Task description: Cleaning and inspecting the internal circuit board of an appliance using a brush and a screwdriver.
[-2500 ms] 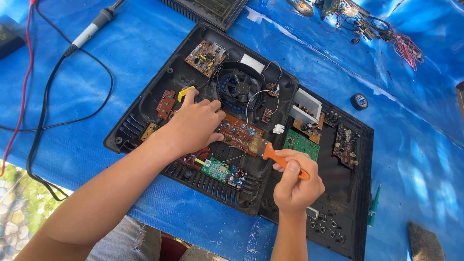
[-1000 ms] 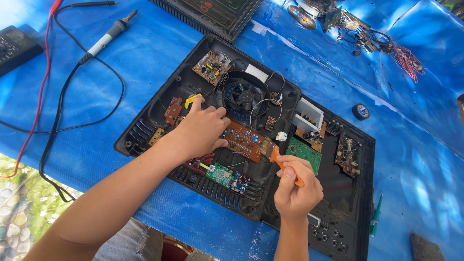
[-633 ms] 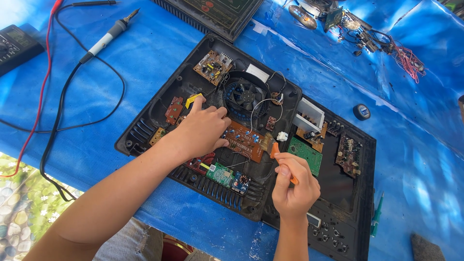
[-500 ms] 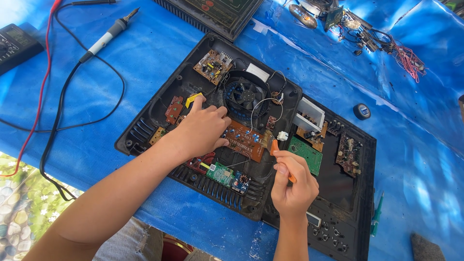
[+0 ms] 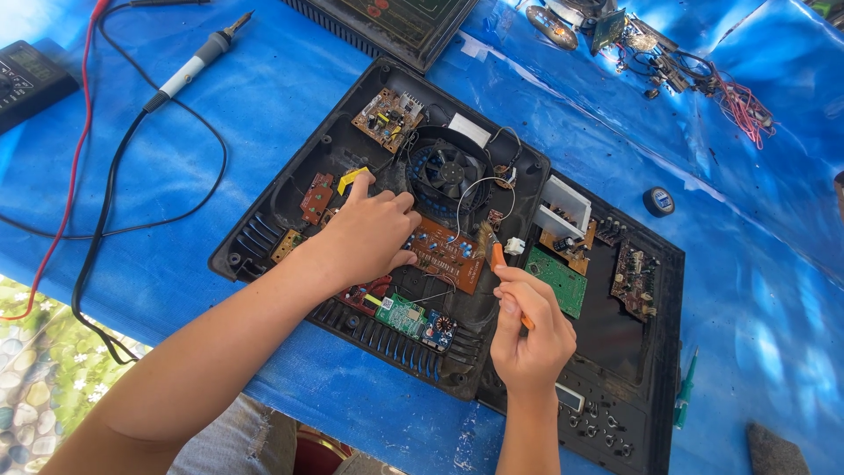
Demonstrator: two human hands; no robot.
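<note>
An opened black appliance casing (image 5: pixel 264 207) lies on a blue sheet, with a round black fan (image 5: pixel 448 171) and several circuit boards inside. My left hand (image 5: pixel 369 236) rests palm down on the brown circuit board (image 5: pixel 444 255) at the middle, fingers spread over it, index finger near a yellow part (image 5: pixel 352 178). My right hand (image 5: pixel 527 330) grips a small brush with an orange handle (image 5: pixel 498 257), its bristle tip touching the board's right end beside a white connector (image 5: pixel 515 246). A green board (image 5: pixel 560 280) lies just right of the brush.
A soldering iron (image 5: pixel 189 66) with black cable lies at the upper left, next to a red lead and a black multimeter (image 5: pixel 26 79). Another casing part (image 5: pixel 396 22) sits at the top. Loose wires and parts (image 5: pixel 703 75) lie upper right, a small round black part (image 5: pixel 658 200) and a green tool (image 5: pixel 686 400) at the right.
My right hand has turned the brush from lying sideways to pointing up at the board's right end. The view shifted slightly. My left hand stays on the board.
</note>
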